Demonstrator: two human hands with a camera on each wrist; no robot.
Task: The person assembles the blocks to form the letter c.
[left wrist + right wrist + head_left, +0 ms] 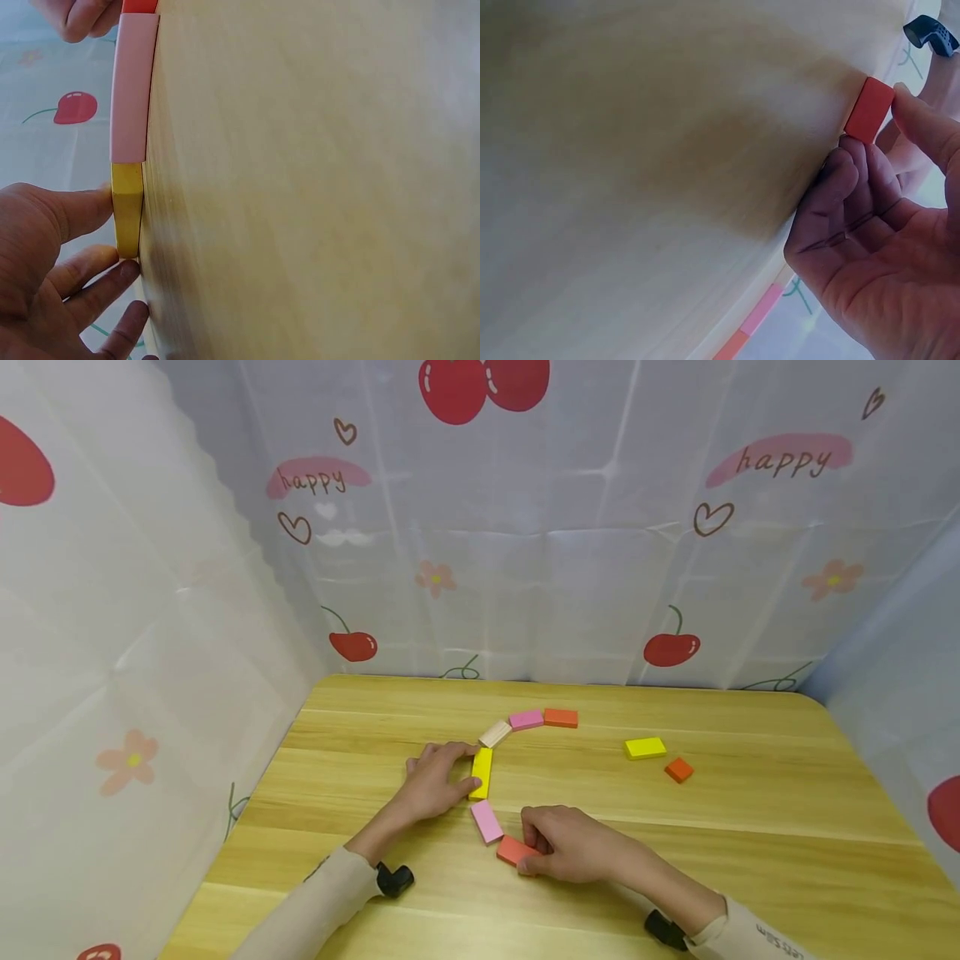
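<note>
A curved row of small wooden blocks lies on the table. My left hand (pixel 435 783) holds the yellow block (pixel 482 773), thumb on its side near the lower end and index finger at its upper end. In the left wrist view that yellow block (pixel 128 210) meets a pink block (pixel 133 88). My right hand (pixel 573 843) pinches a red block (pixel 514 850) at the near end of the row, between thumb and curled fingers. The right wrist view shows the red block's end (pixel 869 110) at the fingertips. Between the two held blocks lies the pink block (pixel 487 822).
Beyond the yellow block the row continues with a plain wood block (pixel 495 733), a pink block (pixel 527 720) and an orange block (pixel 561 717). Off to the right lie a yellow block (pixel 645 748) and an orange block (pixel 679 770). A printed curtain (pixel 525 585) stands behind the table (pixel 750 810).
</note>
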